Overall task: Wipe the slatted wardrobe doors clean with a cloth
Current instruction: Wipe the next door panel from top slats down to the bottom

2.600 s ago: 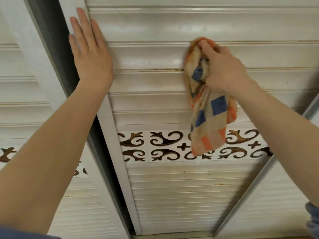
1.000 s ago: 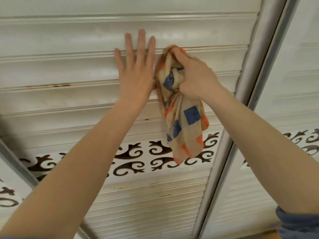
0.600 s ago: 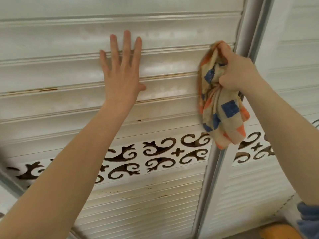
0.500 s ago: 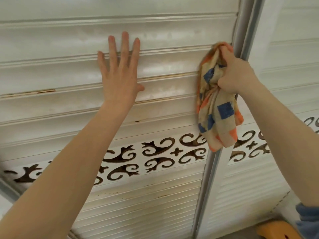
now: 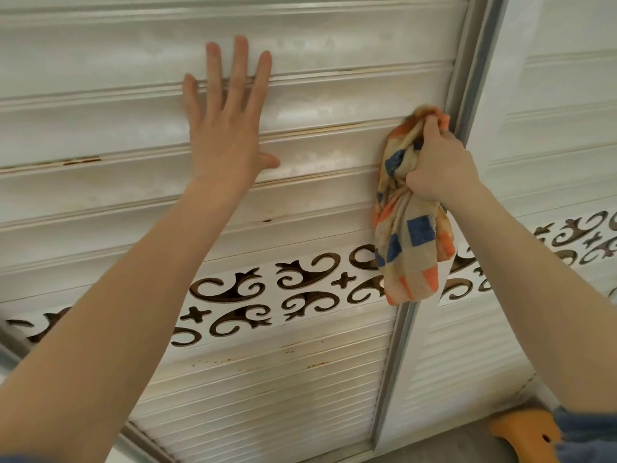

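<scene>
The white slatted wardrobe door (image 5: 100, 202) fills the view, with brown stains along some slat edges and a band of dark scroll cut-outs (image 5: 300, 285) across its middle. My left hand (image 5: 227, 128) lies flat on the upper slats, fingers spread. My right hand (image 5: 437, 165) grips a bunched beige cloth (image 5: 410, 255) with blue and orange squares and presses its top against the slats at the door's right edge. The cloth's loose end hangs down over the cut-out band.
A grey metal door frame (image 5: 397, 345) runs diagonally beside the cloth. Beyond it is a second white slatted door (image 5: 551, 128) with the same scroll band. An orange object (image 5: 521, 432) lies on the floor at the lower right.
My right hand has slid the cloth rightwards along the slats to the frame and then down one slat. My left hand stays flat on the door.
</scene>
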